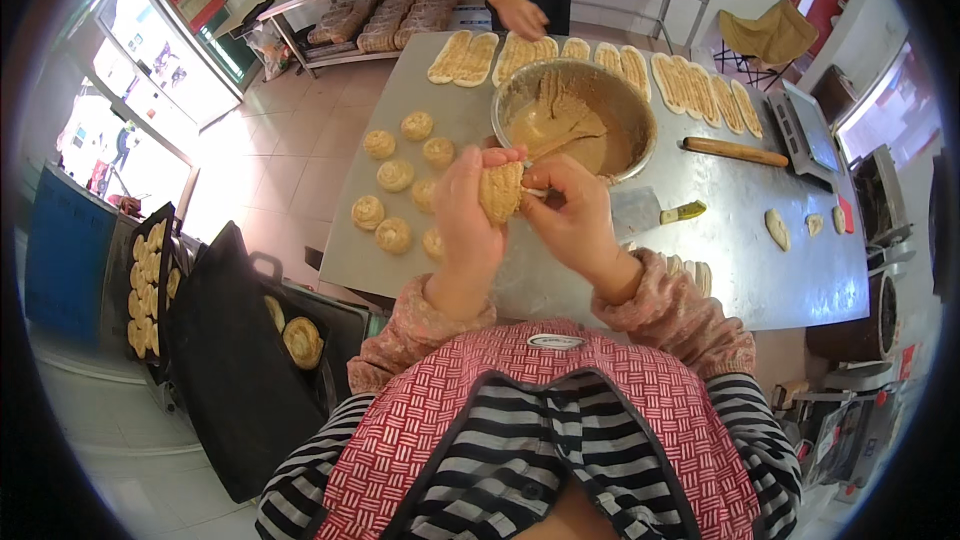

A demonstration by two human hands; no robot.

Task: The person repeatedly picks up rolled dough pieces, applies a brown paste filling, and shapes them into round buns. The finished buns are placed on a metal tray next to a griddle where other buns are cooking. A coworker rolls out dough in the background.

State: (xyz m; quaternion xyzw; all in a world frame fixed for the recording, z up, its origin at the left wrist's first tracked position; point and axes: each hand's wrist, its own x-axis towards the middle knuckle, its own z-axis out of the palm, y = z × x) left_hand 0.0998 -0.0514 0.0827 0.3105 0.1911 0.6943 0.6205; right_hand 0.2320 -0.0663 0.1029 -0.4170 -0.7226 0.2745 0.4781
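Note:
Above the steel table [540, 281], my left hand [469, 221] cups a coiled dough piece [501, 193] coated in tan paste. My right hand [574, 214] pinches a pale end of the same dough at its right side. Just beyond my hands stands a large steel bowl [649, 136] of thick brown paste [536, 109], with a wooden stirrer [566, 139] in it. Several coiled dough rounds [395, 175] sit on the table to the left of my hands; some are partly hidden by my left hand. A scraper with a yellow handle [682, 211] lies to the right.
Paste-coated dough strips [690, 90] line the far edge, where a co-worker's hand [523, 17] hovers. A rolling pin [735, 151], a scale [806, 133] and small dough bits [778, 229] are at right. At left, a raised black griddle lid [232, 360] stands beside a tray of rounds [146, 285].

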